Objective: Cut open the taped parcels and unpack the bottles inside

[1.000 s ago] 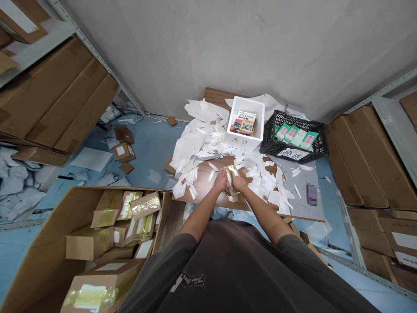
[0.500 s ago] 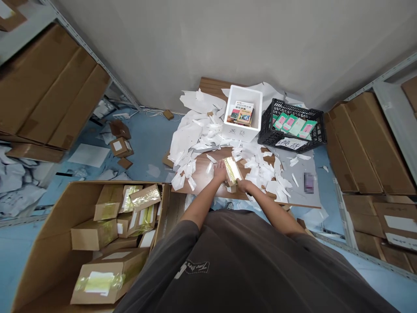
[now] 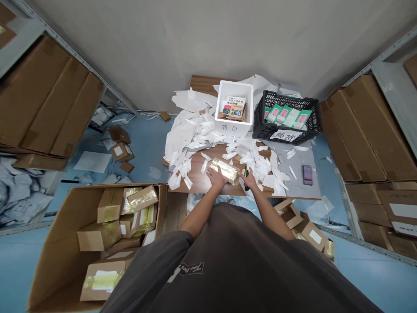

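Observation:
A small cardboard box, wrapped in shiny yellowish tape, lies lengthwise on the wooden table. My left hand grips its near left side, fingers against the edge. In my right hand, just beyond the box's right end, is a black and yellow utility knife, closed in the fingers; whether its blade is out is too small to tell. Torn white paper scraps surround the box on both sides.
Behind the box stand a white foam bin with books and a black crate with green packets. To my left, a large open carton holds several taped boxes. Opened cartons lie at right below the table. Shelves with cartons flank both sides.
The box has turned from a steep slant to lying nearly left to right. My right hand has moved off its near end to the right, and the knife now shows plainly.

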A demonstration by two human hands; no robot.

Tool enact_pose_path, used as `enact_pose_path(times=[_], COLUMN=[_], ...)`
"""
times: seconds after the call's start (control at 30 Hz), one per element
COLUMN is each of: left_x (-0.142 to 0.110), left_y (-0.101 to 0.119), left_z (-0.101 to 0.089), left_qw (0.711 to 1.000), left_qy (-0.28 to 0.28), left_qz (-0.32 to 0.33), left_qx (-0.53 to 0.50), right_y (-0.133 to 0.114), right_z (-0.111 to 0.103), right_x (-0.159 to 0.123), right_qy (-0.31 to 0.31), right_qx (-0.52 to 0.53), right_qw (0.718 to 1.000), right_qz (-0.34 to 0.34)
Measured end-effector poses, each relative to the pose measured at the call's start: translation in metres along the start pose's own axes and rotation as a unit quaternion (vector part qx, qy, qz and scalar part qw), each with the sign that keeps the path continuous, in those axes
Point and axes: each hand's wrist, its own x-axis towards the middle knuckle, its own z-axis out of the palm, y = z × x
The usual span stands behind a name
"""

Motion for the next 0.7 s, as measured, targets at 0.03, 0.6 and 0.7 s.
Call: enact_pose_path(times=[0.03, 0.6, 0.7], left_x=[-0.004, -0.012, -0.021], left_y=[0.004, 0.039, 0.037], left_z=[0.0, -0.022, -0.016], left_qw=[1.0, 0.965, 0.967], left_qy=[0.002, -0.017, -0.046], left_qz=[0.003, 0.23, 0.217], left_qx=[0.026, 0.129, 0.124], right_y=[0.0, 0.011, 0.033], right_z=[0.007, 0.028, 0.012], right_x=[0.008, 0.048, 0.027], right_qy=[0.017, 0.034, 0.013], right_qx=[-0.013, -0.037, -0.029], right_qw=[1.0, 0.991, 0.989], right_qz=[-0.008, -0.125, -0.141])
